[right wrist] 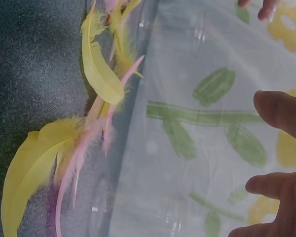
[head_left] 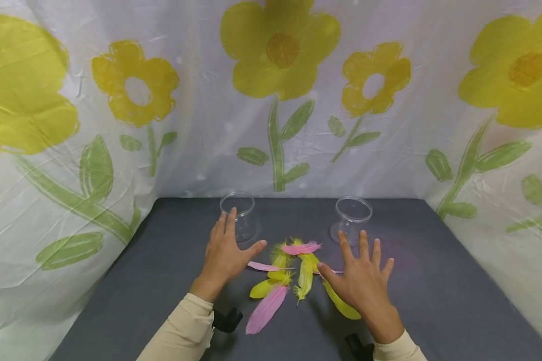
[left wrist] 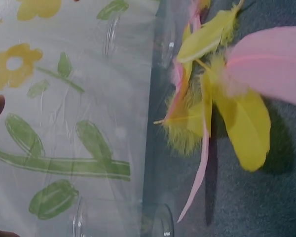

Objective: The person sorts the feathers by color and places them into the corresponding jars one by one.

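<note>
Both hands hover over a dark grey table, fingers spread and holding nothing. My left hand [head_left: 226, 255] is left of a loose pile of feathers, its fingertips overlapping the left clear jar in the head view. On the other side is my right hand [head_left: 363, 281], partly covering a yellow feather [head_left: 341, 301]. A large pink feather [head_left: 266, 309] lies nearest me, and another pink feather [head_left: 301, 248] tops the pile. More yellow feathers [head_left: 305, 278] lie between. In the left wrist view, a yellow feather [left wrist: 246, 133] lies beside a pink feather [left wrist: 271, 64].
Two open clear jars, the left jar [head_left: 244, 228] and the right jar [head_left: 354, 218], stand toward the back of the table [head_left: 140, 301]. A white curtain [head_left: 198, 100] with printed yellow flowers surrounds the back and sides. Black wrist-worn devices [head_left: 227, 320] show under the wrists.
</note>
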`<state>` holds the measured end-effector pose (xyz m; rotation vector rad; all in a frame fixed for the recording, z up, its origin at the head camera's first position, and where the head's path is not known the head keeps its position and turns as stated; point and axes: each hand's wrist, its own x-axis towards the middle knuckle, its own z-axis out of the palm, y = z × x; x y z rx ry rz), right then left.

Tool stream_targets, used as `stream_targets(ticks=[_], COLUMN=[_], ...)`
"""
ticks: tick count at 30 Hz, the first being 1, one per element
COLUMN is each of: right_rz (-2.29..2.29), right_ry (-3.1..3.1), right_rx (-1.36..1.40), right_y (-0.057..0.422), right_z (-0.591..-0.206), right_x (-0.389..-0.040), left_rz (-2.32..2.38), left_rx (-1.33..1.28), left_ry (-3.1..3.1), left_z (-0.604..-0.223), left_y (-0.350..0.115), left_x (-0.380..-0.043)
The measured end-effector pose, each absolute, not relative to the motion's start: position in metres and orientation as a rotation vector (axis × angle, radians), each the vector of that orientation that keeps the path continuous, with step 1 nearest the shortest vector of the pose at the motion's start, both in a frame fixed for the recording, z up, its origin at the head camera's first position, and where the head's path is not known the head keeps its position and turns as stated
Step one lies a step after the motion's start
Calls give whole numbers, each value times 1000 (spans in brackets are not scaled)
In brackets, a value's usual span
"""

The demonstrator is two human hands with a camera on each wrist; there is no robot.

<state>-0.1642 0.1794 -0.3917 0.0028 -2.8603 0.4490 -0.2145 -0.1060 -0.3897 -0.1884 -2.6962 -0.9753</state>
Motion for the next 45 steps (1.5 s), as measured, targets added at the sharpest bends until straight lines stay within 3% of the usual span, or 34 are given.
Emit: stream_targets(ticks=[15,45], right_rz=[416,404], right_ry=[-2842,-2901], right_rx=[-13,-54], right_y=[179,178], right_z=[-391,-392], right_x=[-166,-168], left_rz=[-1272,-1522], left_rx=[33,144], left_ry=[-2450,-2439], left_z=[-403,-442], left_y=[-125,-132], left_x=[-254,-313])
